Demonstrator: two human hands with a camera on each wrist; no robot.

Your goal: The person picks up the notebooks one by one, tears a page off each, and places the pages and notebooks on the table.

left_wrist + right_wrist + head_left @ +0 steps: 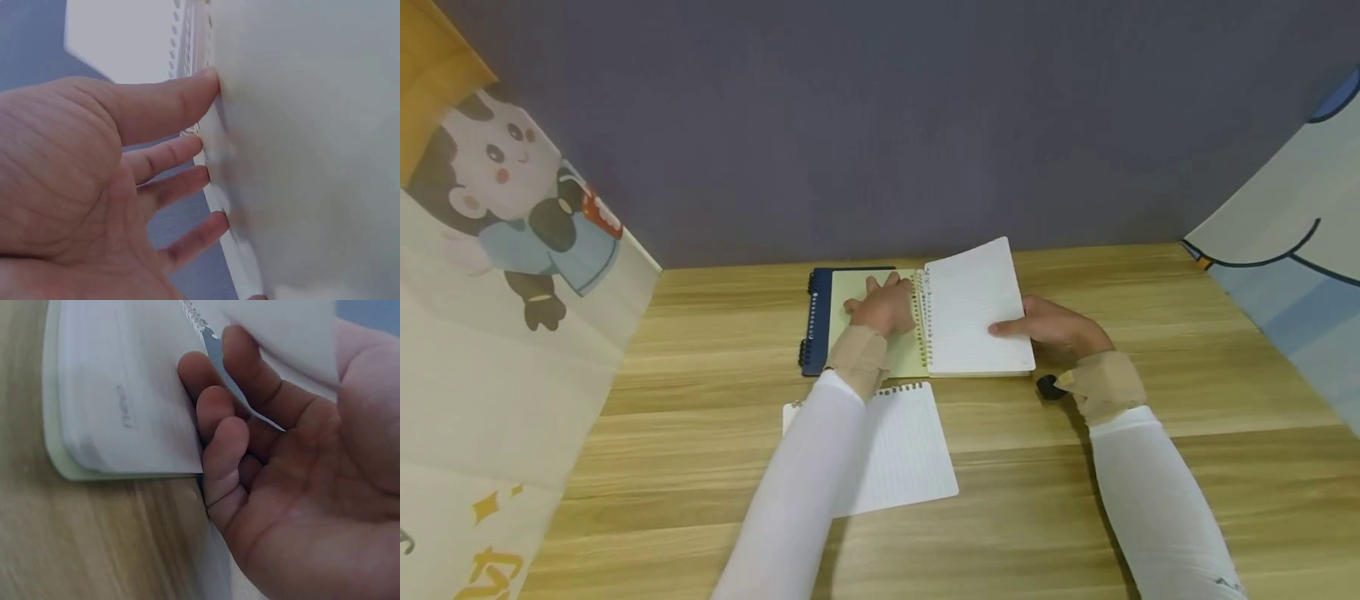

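Observation:
A spiral notebook lies spread at the back of the table, with a pale yellow-green cover or divider (909, 357) on its left side. White lined pages (972, 321) make up the right side. My left hand (883, 308) rests on the yellow-green side with fingers spread, fingertips touching its surface in the left wrist view. At the outer edge of the white pages, my right hand (1060, 327) pinches a lifted page (294, 337) between thumb and fingers. In the right wrist view, the rest of the stack (131, 425) lies below; the thumb tip is hidden behind the page.
A dark blue ring-bound cover (820, 333) sticks out under the notebook's left side. Nearer me, a loose lined sheet (913, 454) with a punched edge lies partly under my left forearm. A grey wall (880, 133) stands behind the wooden table (700, 400), with printed side panels.

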